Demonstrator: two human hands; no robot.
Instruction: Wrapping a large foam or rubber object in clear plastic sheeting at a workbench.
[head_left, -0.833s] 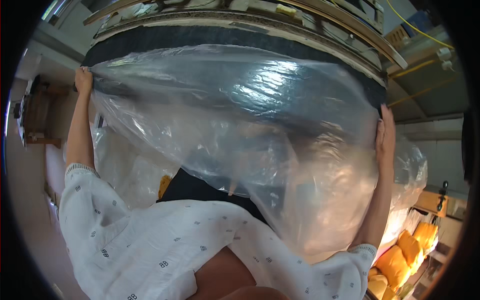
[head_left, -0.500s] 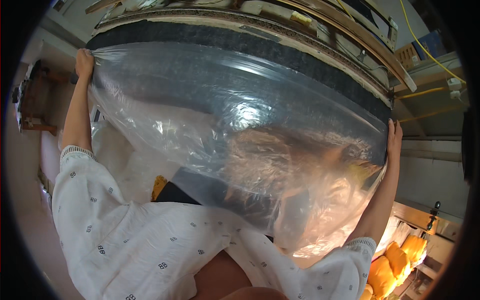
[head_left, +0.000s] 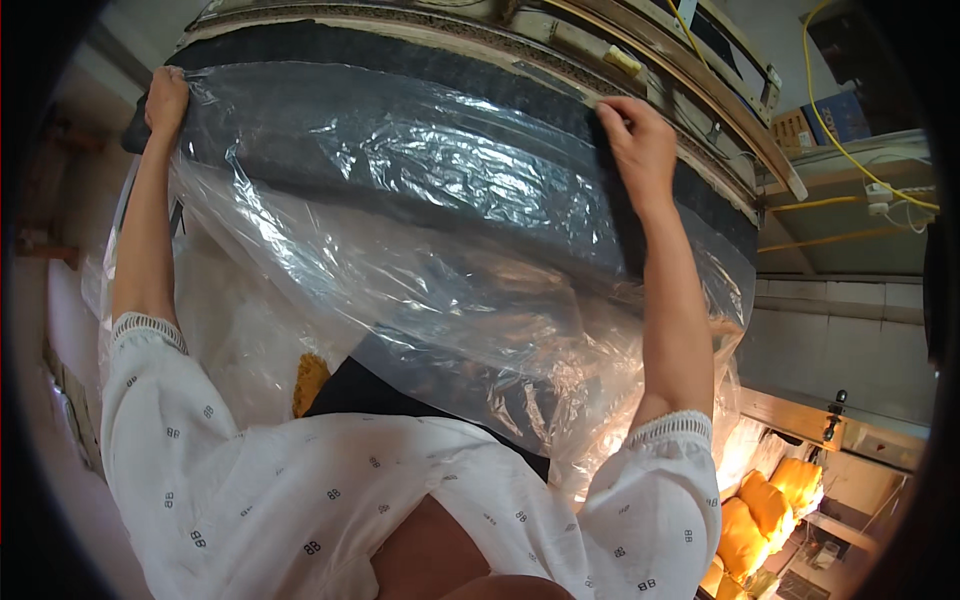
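Observation:
A wide sheet of clear plastic film (head_left: 480, 185) drapes over a black strip of cloth-like material (head_left: 330, 45) on a long bench and hangs down toward me in creases. At the far left, my left hand (head_left: 166, 100) is closed on the gathered corner of the film. My right hand (head_left: 640, 150) is over the black strip's far edge, right of the middle, its thumb and forefinger bent together. What they pinch, if anything, is hidden. The film's right part hangs loose beyond my right forearm.
Behind the strip runs a machine frame with wooden rails (head_left: 690, 85) and a small yellow block (head_left: 622, 60). A yellow cable (head_left: 830, 130) hangs at the right, near a blue box (head_left: 845, 112). Yellow bundles (head_left: 750, 520) lie under warm light at the lower right.
My right hand has left the film's right end and moved inward along the far edge. The film has gone slacker and more wrinkled. My left hand still grips the left corner.

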